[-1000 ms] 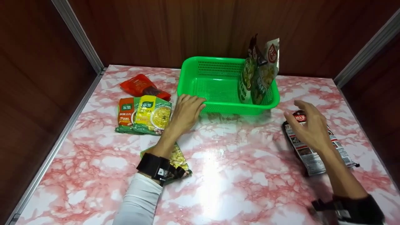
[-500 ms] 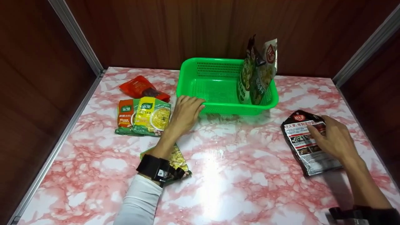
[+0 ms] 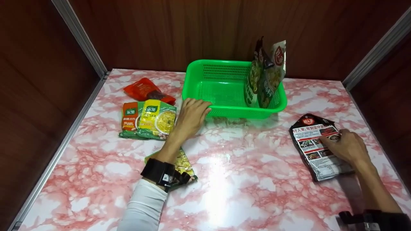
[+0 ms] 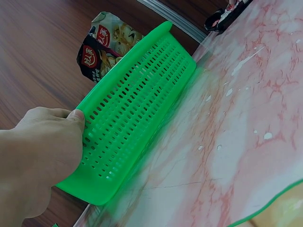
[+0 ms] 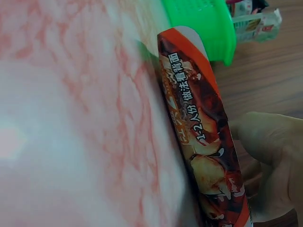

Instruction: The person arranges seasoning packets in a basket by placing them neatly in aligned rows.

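Note:
My left hand (image 3: 191, 117) grips the near left rim of a green plastic basket (image 3: 236, 110); in the left wrist view the thumb presses on the outer side. Toward the right of the table, my right hand (image 3: 348, 147) holds a black seasoning packet (image 3: 310, 146) by its right side, thumb on the printed back. The right wrist view shows the packet's picture side (image 5: 203, 137) tilted up off the table, with the hand (image 5: 274, 165) behind it; some fingers are hidden. Two seasoning packets (image 3: 273, 73) stand upright in the basket's right end.
Left of the basket lie a red packet (image 3: 146, 89), a yellow packet (image 3: 154, 118) overlapping an orange-green one (image 3: 129, 117), and another packet (image 3: 184, 163) partly under my left forearm. Dark wood-look panels (image 3: 154, 35) enclose the marbled table (image 3: 257, 179) at the back and sides.
My right hand has moved right and down, from above the black packet to its right side, and taken hold; the packet has tipped up from lying flat. The left hand stays on the basket rim.

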Demonstrator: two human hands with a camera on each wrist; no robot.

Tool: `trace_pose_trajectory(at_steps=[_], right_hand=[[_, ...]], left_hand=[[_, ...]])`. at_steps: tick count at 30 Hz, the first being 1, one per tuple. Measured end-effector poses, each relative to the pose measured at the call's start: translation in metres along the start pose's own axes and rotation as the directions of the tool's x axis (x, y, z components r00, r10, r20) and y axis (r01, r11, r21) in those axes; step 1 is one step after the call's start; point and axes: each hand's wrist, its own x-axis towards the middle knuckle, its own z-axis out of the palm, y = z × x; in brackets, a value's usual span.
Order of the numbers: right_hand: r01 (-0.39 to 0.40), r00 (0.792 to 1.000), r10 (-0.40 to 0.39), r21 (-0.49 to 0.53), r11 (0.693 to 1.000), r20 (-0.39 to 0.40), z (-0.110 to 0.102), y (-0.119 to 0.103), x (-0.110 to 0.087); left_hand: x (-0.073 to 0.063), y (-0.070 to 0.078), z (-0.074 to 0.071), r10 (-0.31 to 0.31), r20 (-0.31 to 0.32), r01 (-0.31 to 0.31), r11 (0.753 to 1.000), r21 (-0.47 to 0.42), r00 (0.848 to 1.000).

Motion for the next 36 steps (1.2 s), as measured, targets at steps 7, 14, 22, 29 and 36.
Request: trace_pose_trajectory(at_steps=[7, 14, 22, 29, 36], right_hand=[[-0.169, 0.982, 0.158, 0.124, 0.978, 0.099, -0.008, 0.002, 0.004], [-0.308, 0.940, 0.240, 0.302, 0.902, 0.241, -0.014, 0.004, 0.003], [-0.270, 0.948, 0.168, 0.406, 0.873, 0.270, -0.020, 0.008, 0.002], [-0.255, 0.959, 0.147, 0.509, 0.822, 0.243, -0.020, 0.006, -0.002], [-0.269, 0.948, 0.009, 0.788, 0.554, 0.317, -0.027, 0.003, -0.007]], left_hand=[[-0.001, 0.000, -0.001, -0.004, 0.006, 0.004, 1.000, -0.008, 1.000], [0.000, 0.001, -0.001, -0.012, 0.012, 0.012, 1.000, -0.015, 1.000], [-0.001, 0.000, 0.002, -0.004, -0.003, 0.004, 1.000, -0.011, 1.000], [-0.001, 0.001, 0.002, 0.011, -0.011, -0.011, 1.000, -0.010, 1.000], [-0.001, 0.002, 0.000, 0.007, -0.010, -0.007, 1.000, -0.006, 1.000]])
